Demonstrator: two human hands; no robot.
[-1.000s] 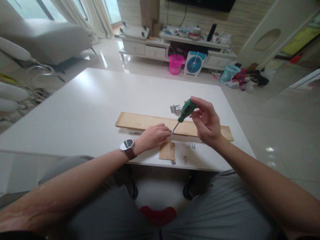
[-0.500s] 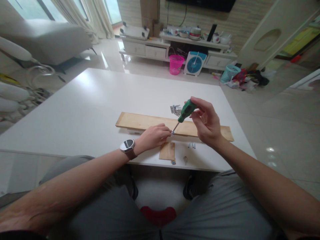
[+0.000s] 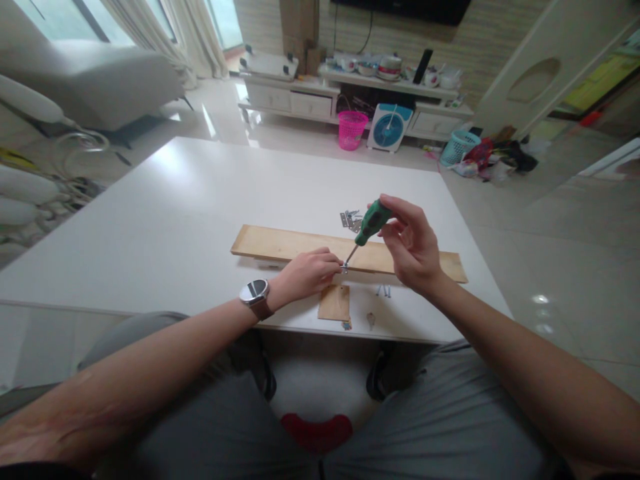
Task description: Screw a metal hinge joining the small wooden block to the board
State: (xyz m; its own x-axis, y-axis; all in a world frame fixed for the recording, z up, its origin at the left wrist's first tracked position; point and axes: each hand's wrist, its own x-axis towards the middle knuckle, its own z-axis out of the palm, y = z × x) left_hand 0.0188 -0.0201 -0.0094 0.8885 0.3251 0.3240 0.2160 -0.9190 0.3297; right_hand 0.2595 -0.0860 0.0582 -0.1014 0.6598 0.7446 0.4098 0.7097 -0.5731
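My right hand (image 3: 413, 243) grips the green handle of a screwdriver (image 3: 373, 221), which slants down to the left. Its tip meets a small shiny metal piece (image 3: 345, 267) at the near edge of a long wooden board (image 3: 290, 245). My left hand (image 3: 315, 270) has its fingers closed at that piece, steadying it against the board; the piece's exact kind is too small to tell. Close to me lies a small wooden plate (image 3: 334, 304). Several screws (image 3: 384, 291) are to its right, with a small metal piece like a key (image 3: 371, 320) below them.
Metal hinges (image 3: 350, 220) and screws lie behind the board on the white table (image 3: 190, 200). A small coloured piece (image 3: 347, 325) sits at the table's front edge. Beyond stand a pink basket (image 3: 352, 131), a blue fan (image 3: 390, 128) and a TV cabinet (image 3: 270, 99).
The screwdriver and my right hand have shifted very slightly left. My left hand, the board and the loose pieces stay in place.
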